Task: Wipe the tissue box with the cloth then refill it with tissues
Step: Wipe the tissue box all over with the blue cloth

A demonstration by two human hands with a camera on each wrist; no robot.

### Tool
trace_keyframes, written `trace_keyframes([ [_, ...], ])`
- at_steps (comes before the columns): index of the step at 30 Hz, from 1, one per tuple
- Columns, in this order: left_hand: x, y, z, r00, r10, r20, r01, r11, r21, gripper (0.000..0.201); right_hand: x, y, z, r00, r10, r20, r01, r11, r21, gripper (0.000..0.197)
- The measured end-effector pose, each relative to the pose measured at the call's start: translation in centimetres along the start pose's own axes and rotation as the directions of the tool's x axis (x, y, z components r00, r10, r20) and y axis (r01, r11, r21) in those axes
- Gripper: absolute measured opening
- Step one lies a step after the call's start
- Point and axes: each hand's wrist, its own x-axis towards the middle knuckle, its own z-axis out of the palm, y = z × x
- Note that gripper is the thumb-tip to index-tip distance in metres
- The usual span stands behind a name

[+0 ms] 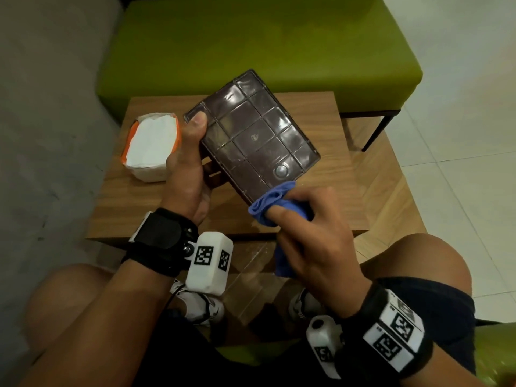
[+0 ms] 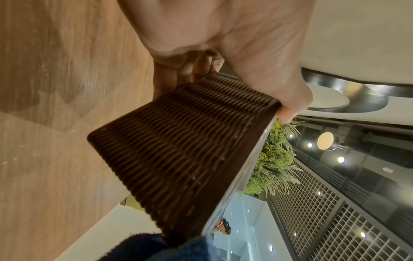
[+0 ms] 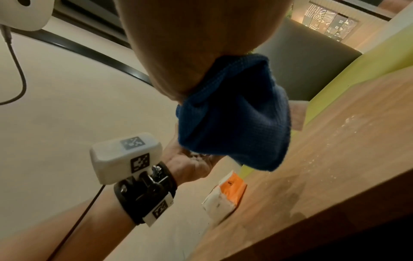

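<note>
Left hand (image 1: 185,166) grips the dark brown rectangular plastic tissue box (image 1: 252,135), thumb flat on the gridded glossy panel near its upper-left corner, fingers curled round the woven-pattern side. Box is held up off the low wooden table (image 1: 321,191), tilted, gridded face toward the head camera. A small round silver button sits near the panel's lower-right corner. Left wrist view shows the box's ribbed wicker-look side wall (image 2: 178,150) with fingers (image 2: 178,74) tucked behind it and the thumb over the rim edge.

Right hand (image 1: 315,233) clutches a bunched blue microfibre cloth (image 1: 272,203), index finger stretched over the wad, the rest of the fingers curled round it. Cloth wad touches the box's lower corner, just below the silver button; a tail of cloth hangs down under the palm. In the right wrist view the cloth (image 3: 234,114) bulges out of the closed fist.

White tissue pack with orange wrapper (image 1: 152,146) lies on the table at its left side, just beside the left hand, top open with white sheets showing. Same pack (image 3: 225,196) is seen in the right wrist view resting on the wood.

Green upholstered bench (image 1: 265,37) stands behind the table. Person is seated, bare knees at both sides, black wrist straps with white marker-tagged camera blocks on both wrists.
</note>
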Motion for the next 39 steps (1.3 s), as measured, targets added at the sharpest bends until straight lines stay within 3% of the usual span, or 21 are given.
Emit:
trace_keyframes([
  [3, 0.1, 0.3, 0.0, 0.999, -0.006, -0.033, 0.006, 1.000, 0.011, 0.062, 0.4, -0.2, -0.2, 1.000, 0.017, -0.024, -0.016, 1.000, 0.026, 0.041],
  [7, 0.1, 0.4, 0.1, 1.000, 0.007, -0.017, -0.007, 1.000, 0.021, 0.071, 0.6, -1.5, -0.6, 0.998, -0.016, -0.064, 0.020, 0.998, 0.057, 0.032],
  [12, -0.1, -0.4, 0.2, 1.000, -0.011, -0.006, 0.011, 1.000, 0.025, 0.074, 1.3, -1.9, 0.4, 1.000, -0.018, 0.008, 0.019, 1.000, -0.018, 0.037],
  [16, -0.4, -0.5, 0.9, 0.998, -0.016, 0.067, 0.013, 0.999, 0.052, 0.076, 4.8, -2.1, 0.3, 0.999, -0.034, -0.023, 0.032, 0.998, -0.056, 0.020],
  [19, -0.5, -0.3, 1.4, 0.998, -0.031, 0.050, 0.026, 0.995, 0.099, 0.076, 8.1, -2.0, 0.6, 0.995, 0.009, -0.099, -0.012, 0.999, -0.038, 0.023],
  [21, -0.3, -0.1, 1.2, 0.999, -0.027, 0.046, 0.021, 0.994, 0.107, 0.064, 8.7, -2.3, 1.0, 0.993, 0.031, -0.113, -0.034, 0.999, -0.027, 0.023],
  [23, -0.2, 0.2, 0.8, 0.999, -0.010, 0.050, 0.006, 0.996, 0.085, 0.062, 7.6, -2.8, 1.2, 0.997, 0.008, -0.074, -0.011, 0.999, -0.033, 0.022],
  [26, 0.0, 0.3, -0.1, 0.999, 0.024, 0.025, -0.025, 0.999, 0.023, 0.081, 4.4, -2.5, 0.8, 0.993, -0.090, 0.082, 0.094, 0.995, -0.040, 0.024],
  [28, -0.1, 0.2, -0.2, 0.999, 0.027, 0.031, -0.027, 1.000, 0.000, 0.075, 2.8, -1.5, 0.2, 0.984, -0.125, 0.123, 0.133, 0.990, -0.056, 0.026],
  [31, -0.3, 0.3, -0.4, 0.999, 0.005, 0.036, -0.006, 1.000, 0.019, 0.074, 2.5, 1.1, -1.0, 0.996, -0.094, 0.005, 0.094, 0.987, -0.127, 0.027],
  [33, -0.4, 0.3, -0.7, 0.999, 0.002, 0.052, -0.003, 1.000, 0.018, 0.073, 3.1, 3.1, -1.9, 0.995, -0.011, -0.102, -0.004, 0.988, -0.151, 0.026],
  [39, -1.1, 0.0, -0.7, 0.994, -0.028, 0.109, 0.021, 0.998, 0.063, 0.067, 4.8, 4.3, -1.8, 0.953, 0.209, -0.220, -0.200, 0.978, 0.061, 0.032],
])
